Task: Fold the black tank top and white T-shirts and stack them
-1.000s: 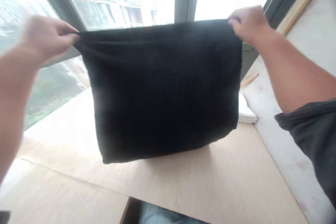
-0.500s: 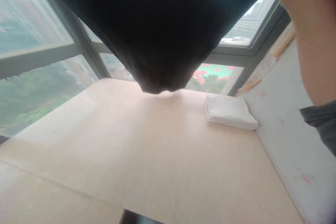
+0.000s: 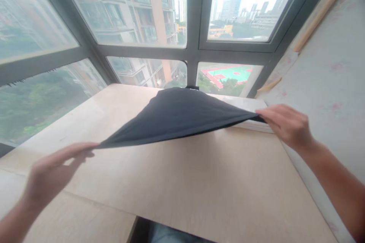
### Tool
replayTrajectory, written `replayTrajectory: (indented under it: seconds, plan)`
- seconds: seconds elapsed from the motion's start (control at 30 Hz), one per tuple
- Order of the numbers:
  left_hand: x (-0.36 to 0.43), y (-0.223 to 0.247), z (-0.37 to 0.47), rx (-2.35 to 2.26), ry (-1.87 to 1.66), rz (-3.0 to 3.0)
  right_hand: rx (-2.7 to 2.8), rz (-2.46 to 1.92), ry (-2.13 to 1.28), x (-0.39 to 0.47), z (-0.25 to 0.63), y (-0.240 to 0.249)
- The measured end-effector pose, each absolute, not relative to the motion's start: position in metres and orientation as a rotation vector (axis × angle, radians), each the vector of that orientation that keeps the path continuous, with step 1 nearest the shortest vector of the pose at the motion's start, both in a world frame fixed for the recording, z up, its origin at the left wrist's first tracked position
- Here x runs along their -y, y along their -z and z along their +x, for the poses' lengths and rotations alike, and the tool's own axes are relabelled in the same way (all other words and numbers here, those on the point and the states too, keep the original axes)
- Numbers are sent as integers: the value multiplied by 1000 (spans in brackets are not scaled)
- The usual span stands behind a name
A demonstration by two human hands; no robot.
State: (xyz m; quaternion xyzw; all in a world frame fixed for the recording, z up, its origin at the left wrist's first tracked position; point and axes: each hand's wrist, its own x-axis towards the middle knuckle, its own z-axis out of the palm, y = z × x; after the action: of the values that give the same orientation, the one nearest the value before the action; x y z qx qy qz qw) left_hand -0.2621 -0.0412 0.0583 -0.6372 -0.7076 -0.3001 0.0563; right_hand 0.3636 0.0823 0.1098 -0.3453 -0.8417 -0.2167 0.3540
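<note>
A black cloth [image 3: 179, 117] is stretched between my two hands above the pale wooden tabletop [image 3: 182, 174]. Its near edge runs taut from side to side, while the middle billows up toward the window. At lower left, my left hand [image 3: 54, 171] pinches one corner between thumb and fingers. My right hand [image 3: 288, 125] grips the opposite corner, just in front of a folded white cloth stack [image 3: 256, 126] that it and the black cloth partly hide. What kind of article the black cloth is, I cannot tell.
Grey-framed windows [image 3: 194, 45] border the far and left sides of the tabletop. A wall with flowered paper [image 3: 336, 83] rises along the right side, its wooden trim [image 3: 322, 15] partly bare. A dark gap [image 3: 142, 231] shows at the tabletop's near edge.
The black cloth has come down from high in front of the camera to just above the tabletop, spreading sideways. Both hands have lowered into view, gripping its corners.
</note>
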Motion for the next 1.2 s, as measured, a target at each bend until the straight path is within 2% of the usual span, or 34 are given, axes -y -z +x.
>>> replayTrajectory:
  seconds: [0.17, 0.33, 0.7, 0.93, 1.03, 1.2]
  plan:
    - [71, 20, -246, 2158, 812, -2407, 2326, -971, 294, -45, 362, 3]
    - [84, 53, -245, 2140, 675, -2486, 2396, -942, 206, -16, 347, 50]
    - [140, 50, -250, 2031, 684, -2399, 2372, -989, 143, 43, 351, 76]
    - [160, 72, -267, 1881, 385, -2559, 2361, -1053, 118, 83, 350, 98]
    - [157, 72, -271, 1889, 268, -2531, 2396, -1087, -4, 86, 352, 96]
    - [119, 61, -205, 1902, 372, -2363, 2448, -1221, -249, 52, 339, 84]
